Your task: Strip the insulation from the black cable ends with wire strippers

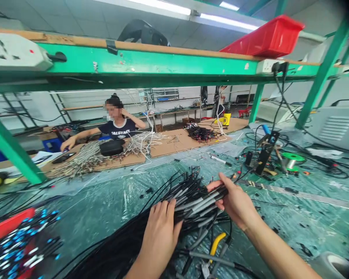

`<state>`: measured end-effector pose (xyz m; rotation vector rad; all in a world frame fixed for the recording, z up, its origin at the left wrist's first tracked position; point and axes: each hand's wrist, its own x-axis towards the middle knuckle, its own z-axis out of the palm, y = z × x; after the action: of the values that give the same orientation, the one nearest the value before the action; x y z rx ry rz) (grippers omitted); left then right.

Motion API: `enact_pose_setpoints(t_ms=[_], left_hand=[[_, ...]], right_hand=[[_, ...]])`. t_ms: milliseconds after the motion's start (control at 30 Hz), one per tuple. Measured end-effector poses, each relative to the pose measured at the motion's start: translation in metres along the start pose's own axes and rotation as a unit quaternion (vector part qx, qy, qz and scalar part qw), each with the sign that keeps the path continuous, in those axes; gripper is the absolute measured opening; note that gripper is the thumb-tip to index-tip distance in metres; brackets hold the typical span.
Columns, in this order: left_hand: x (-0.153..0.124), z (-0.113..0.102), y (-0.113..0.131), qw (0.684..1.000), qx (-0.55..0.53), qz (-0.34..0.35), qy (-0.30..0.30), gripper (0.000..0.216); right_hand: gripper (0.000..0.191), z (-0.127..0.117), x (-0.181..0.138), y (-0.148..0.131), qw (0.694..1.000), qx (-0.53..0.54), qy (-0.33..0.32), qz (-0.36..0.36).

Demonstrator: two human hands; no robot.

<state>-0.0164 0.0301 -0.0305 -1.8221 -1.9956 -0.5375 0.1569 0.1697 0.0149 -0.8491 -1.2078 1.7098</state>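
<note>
A thick bundle of black cables (125,236) with grey sleeves (200,203) near its ends lies across the bench in front of me. My left hand (161,228) is closed over the top of the bundle, thumb on its near side. Around the sleeved cable ends, to the right, my right hand (237,201) is closed, with its thumb above and its fingers partly hidden behind them. Yellow-handled pliers (216,246) lie below the bundle, partly covered by loose grey-sleeved cables.
A green shelf beam (163,64) crosses overhead, bearing a red bin (267,38). Across the bench sits a person (119,126) beside light-coloured wires (84,161). A solder spool (292,161), a steel ruler (302,193) and a tape roll (334,265) are at right; blue-tipped cables (14,244) at left.
</note>
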Motion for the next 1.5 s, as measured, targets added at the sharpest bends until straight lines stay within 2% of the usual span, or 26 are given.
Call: enact_pose_setpoints(t_ms=[67, 167, 200, 267, 433, 567, 667, 733, 800, 867, 933, 1067, 1167, 1233, 1267, 1333, 1367, 1500], left_hand=[[0.001, -0.008, -0.012, 0.999, 0.004, -0.023, -0.024, 0.023], [0.002, -0.02, -0.034, 0.998, 0.005, -0.054, -0.038, 0.022], [0.004, -0.023, -0.041, 0.997, 0.008, -0.072, -0.038, 0.022], [0.013, -0.027, -0.055, 0.993, 0.019, -0.113, -0.04, 0.025], [0.055, -0.017, -0.072, 0.98, 0.035, -0.17, -0.094, 0.025], [0.068, 0.004, -0.074, 0.973, -0.019, -0.146, -0.179, 0.032], [0.062, 0.004, -0.073, 0.97, -0.055, -0.137, -0.192, 0.036], [0.056, -0.007, -0.071, 0.973, -0.07, -0.136, -0.175, 0.042], [0.049, -0.023, -0.065, 0.975, -0.085, -0.135, -0.156, 0.047], [0.039, -0.041, -0.055, 0.973, -0.102, -0.14, -0.15, 0.051], [0.024, -0.056, -0.044, 0.971, -0.122, -0.146, -0.148, 0.054], [-0.023, -0.079, -0.02, 0.969, -0.15, -0.148, -0.132, 0.051], [-0.06, -0.086, -0.004, 0.972, -0.163, -0.126, -0.115, 0.042], [-0.076, -0.084, 0.006, 0.98, -0.142, -0.126, -0.061, 0.035], [-0.081, -0.082, 0.011, 0.984, -0.132, -0.114, -0.036, 0.031], [-0.085, -0.073, 0.024, 0.99, -0.122, -0.068, -0.037, 0.025], [-0.085, -0.068, 0.032, 0.99, -0.119, -0.037, -0.07, 0.026], [-0.082, -0.048, 0.068, 0.986, -0.092, -0.036, -0.136, 0.012]], right_hand=[[0.051, 0.003, -0.005, -0.003, 1.0, 0.023, -0.002, -0.014], [0.058, 0.008, -0.016, -0.012, 0.998, 0.021, -0.03, -0.046], [0.06, 0.008, -0.018, -0.015, 0.996, -0.005, -0.047, -0.072], [0.061, 0.009, -0.018, -0.017, 0.975, -0.154, -0.063, -0.149], [0.051, 0.008, -0.019, -0.003, 0.924, -0.335, -0.042, -0.177], [0.028, 0.015, -0.033, 0.007, 0.849, -0.474, -0.121, -0.201], [0.026, 0.019, -0.044, 0.009, 0.786, -0.543, -0.214, -0.205], [0.035, 0.022, -0.051, 0.012, 0.751, -0.567, -0.272, -0.2], [0.047, 0.028, -0.056, 0.018, 0.702, -0.6, -0.325, -0.207], [0.051, 0.035, -0.062, 0.026, 0.641, -0.644, -0.348, -0.232], [0.045, 0.041, -0.07, 0.03, 0.602, -0.672, -0.346, -0.259], [0.029, 0.042, -0.085, 0.021, 0.607, -0.66, -0.333, -0.29], [0.019, 0.038, -0.086, 0.005, 0.605, -0.642, -0.295, -0.367], [0.018, 0.037, -0.076, -0.001, 0.598, -0.633, -0.254, -0.421], [0.021, 0.036, -0.069, -0.001, 0.599, -0.636, -0.236, -0.425], [0.024, 0.034, -0.052, 0.002, 0.611, -0.667, -0.204, -0.375], [0.026, 0.033, -0.046, 0.004, 0.617, -0.68, -0.187, -0.349], [0.032, 0.024, -0.045, 0.005, 0.641, -0.691, -0.177, -0.284]])
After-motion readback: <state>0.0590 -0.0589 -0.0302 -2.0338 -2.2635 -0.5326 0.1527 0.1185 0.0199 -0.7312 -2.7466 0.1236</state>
